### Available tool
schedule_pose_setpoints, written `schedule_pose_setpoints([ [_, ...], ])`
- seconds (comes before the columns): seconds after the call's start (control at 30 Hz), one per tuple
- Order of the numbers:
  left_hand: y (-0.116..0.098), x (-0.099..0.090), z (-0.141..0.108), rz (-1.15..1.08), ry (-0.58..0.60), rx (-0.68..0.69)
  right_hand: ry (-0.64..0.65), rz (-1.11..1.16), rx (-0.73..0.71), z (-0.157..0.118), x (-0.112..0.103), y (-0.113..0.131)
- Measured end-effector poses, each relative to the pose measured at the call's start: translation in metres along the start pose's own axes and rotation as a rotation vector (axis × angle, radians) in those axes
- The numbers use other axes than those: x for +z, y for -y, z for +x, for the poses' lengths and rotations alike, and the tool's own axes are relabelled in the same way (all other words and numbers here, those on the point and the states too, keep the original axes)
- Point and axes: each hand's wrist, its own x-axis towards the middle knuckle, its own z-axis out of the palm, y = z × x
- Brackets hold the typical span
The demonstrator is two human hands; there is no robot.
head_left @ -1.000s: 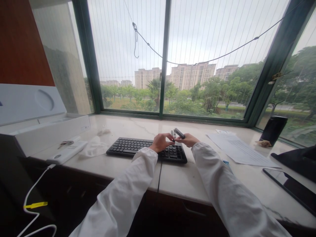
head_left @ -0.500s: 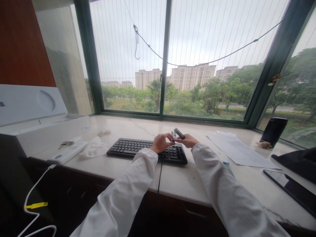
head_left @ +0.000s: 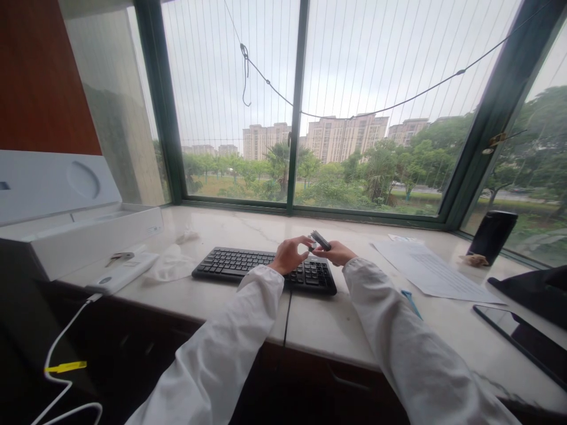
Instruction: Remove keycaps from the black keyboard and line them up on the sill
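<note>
Above the right part of a black keyboard (head_left: 234, 264), both hands meet. My right hand (head_left: 339, 254) is closed on a small dark object (head_left: 321, 240), which tilts up toward the left. My left hand (head_left: 290, 255) has its thumb and fingers curled in a pinch at a small light-coloured piece (head_left: 312, 243) beside the dark object. That piece is too small to make out, and its lower part is hidden by the fingers. The keyboard lies flat on the marble-look counter (head_left: 328, 330).
On the left are an open white box (head_left: 97, 230), a white power strip (head_left: 121, 274) with a key (head_left: 119, 258), and crumpled plastic (head_left: 170, 265). On the right lie papers (head_left: 434, 268), a blue strip (head_left: 411, 303), a phone (head_left: 522, 336) and a black cylinder (head_left: 494, 236).
The light-coloured piece between my hands has tilted and sits a little lower. My left fingers have shifted slightly around it. The dark object stays in my right hand.
</note>
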Motion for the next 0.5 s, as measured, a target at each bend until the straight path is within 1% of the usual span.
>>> schedule_pose_setpoints([
  [0.3,0.0003,-0.0003,-0.0003,0.000,0.017,-0.002,-0.011,0.006,-0.003,0.0004,0.0005,-0.0003],
  [0.5,0.0021,0.0000,0.0001,0.001,0.009,0.018,-0.033,0.011,0.035,0.0000,0.0015,0.0032],
])
